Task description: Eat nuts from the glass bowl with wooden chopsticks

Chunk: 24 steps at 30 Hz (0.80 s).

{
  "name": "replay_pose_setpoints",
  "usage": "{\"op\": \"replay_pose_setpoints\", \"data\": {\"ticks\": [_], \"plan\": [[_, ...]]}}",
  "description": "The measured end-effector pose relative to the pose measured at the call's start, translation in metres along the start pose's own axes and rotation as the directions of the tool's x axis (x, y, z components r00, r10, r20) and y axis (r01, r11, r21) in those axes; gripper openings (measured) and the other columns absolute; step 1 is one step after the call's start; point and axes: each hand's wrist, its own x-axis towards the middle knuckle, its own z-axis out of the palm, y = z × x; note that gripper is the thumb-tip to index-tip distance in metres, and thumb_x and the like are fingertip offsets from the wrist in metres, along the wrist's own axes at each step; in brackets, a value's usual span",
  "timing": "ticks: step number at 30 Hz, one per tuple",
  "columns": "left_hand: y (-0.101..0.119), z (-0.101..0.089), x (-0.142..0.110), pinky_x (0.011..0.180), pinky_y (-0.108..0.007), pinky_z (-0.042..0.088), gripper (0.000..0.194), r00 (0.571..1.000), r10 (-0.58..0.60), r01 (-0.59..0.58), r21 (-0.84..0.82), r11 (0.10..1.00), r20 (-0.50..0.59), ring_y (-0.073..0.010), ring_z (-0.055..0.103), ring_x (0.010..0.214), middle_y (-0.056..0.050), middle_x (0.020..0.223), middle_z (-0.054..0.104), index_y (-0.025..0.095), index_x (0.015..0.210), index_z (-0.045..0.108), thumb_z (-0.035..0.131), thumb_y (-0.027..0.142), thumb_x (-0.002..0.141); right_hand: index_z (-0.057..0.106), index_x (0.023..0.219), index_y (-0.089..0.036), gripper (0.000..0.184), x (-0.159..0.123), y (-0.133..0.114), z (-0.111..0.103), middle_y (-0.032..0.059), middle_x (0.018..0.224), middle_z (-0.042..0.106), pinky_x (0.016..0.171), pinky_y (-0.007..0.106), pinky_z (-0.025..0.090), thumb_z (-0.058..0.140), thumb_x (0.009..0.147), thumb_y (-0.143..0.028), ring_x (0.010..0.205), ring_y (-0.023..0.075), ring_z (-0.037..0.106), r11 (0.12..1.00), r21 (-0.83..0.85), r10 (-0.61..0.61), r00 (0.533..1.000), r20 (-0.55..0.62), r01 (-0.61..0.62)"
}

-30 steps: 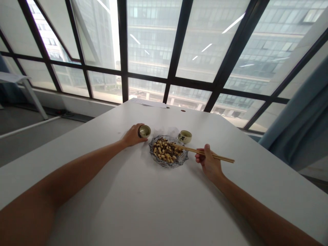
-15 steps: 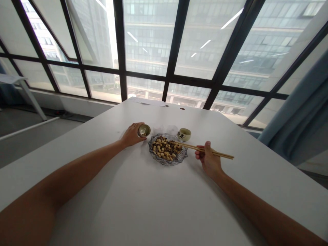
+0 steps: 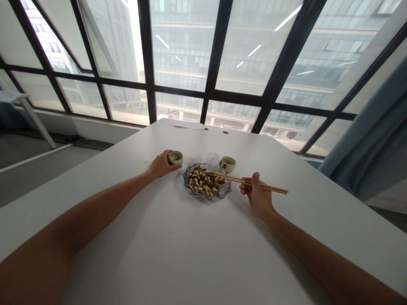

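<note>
My left hand is wrapped round a small pale-green cup, which stands nearly upright to the left of the glass dish. In my right hand is a pair of wooden chopsticks, their tips over the far part of the dish's contents. Whether the tips pinch anything is too small to tell. The scalloped clear glass dish holds peanuts mixed with dark seeds. Just behind the dish's right rim sits a second pale-green cup with black characters on it.
Two clear plastic cups, hard to make out, stand behind the dish on the white table. White paper lies at the far edge near the windows. A blue curtain hangs at the right.
The cup in my left hand has turned from tilted toward the dish to nearly upright. The chopsticks stay over the dish, with little movement of my right hand.
</note>
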Motion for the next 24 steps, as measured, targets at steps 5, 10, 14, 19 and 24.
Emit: {"op": "replay_pose_setpoints", "data": {"ticks": [5, 10, 14, 19, 24], "plan": [[-0.001, 0.001, 0.001, 0.085, -0.038, 0.053, 0.077, 0.998, -0.06, 0.06, 0.015, 0.998, 0.02, -0.0295, 0.068, 0.1, -0.013, 0.112, 0.071, 0.018, 0.127, 0.055, 0.075, 0.063, 0.067, 0.07, 0.072, -0.012, 0.066, 0.001, 0.002, -0.001, 0.0052, 0.053, 0.064, 0.041, 0.026, 0.046, 0.072, 0.066, -0.078, 0.042, 0.013, 0.057, 0.999, -0.025, -0.043, 0.999, 0.021, 0.043], [-0.002, 0.002, 0.002, 0.084, -0.037, 0.053, 0.077, 0.997, -0.063, 0.063, 0.021, 0.998, 0.035, -0.0288, 0.069, 0.099, -0.013, 0.112, 0.071, 0.018, 0.128, 0.053, 0.073, 0.064, 0.07, 0.069, 0.071, -0.013, 0.066, 0.0, 0.003, -0.001, 0.0053, 0.053, 0.065, 0.041, 0.026, 0.046, 0.069, 0.069, -0.079, 0.041, 0.0129, 0.056, 0.997, -0.051, -0.063, 0.998, 0.031, 0.065], [-0.006, 0.003, 0.002, 0.087, -0.039, 0.053, 0.079, 0.998, -0.045, 0.044, 0.026, 0.999, 0.039, -0.0301, 0.068, 0.102, -0.015, 0.116, 0.07, 0.017, 0.13, 0.051, 0.071, 0.066, 0.071, 0.069, 0.072, -0.014, 0.066, -0.004, -0.002, 0.001, 0.005, 0.053, 0.064, 0.041, 0.027, 0.046, 0.066, 0.071, -0.08, 0.041, 0.0135, 0.056, 0.987, -0.117, -0.105, 0.994, 0.042, 0.11], [-0.008, 0.005, 0.002, 0.09, -0.041, 0.052, 0.079, 0.998, -0.045, 0.043, 0.044, 0.998, 0.047, -0.0307, 0.067, 0.105, -0.015, 0.119, 0.068, 0.018, 0.131, 0.049, 0.069, 0.066, 0.073, 0.069, 0.07, -0.015, 0.068, -0.008, -0.008, 0.003, 0.0047, 0.051, 0.063, 0.041, 0.027, 0.046, 0.062, 0.071, -0.083, 0.04, 0.014, 0.055, 0.97, -0.181, -0.155, 0.987, 0.049, 0.161], [-0.008, 0.006, 0.002, 0.09, -0.041, 0.052, 0.078, 0.998, -0.04, 0.038, 0.043, 0.998, 0.043, -0.0302, 0.067, 0.105, -0.015, 0.118, 0.068, 0.017, 0.132, 0.048, 0.069, 0.065, 0.074, 0.07, 0.07, -0.016, 0.066, -0.011, -0.014, 0.004, 0.0048, 0.052, 0.065, 0.042, 0.027, 0.047, 0.064, 0.071, -0.082, 0.041, 0.0142, 0.057, 0.951, -0.234, -0.188, 0.978, 0.089, 0.204]]}}
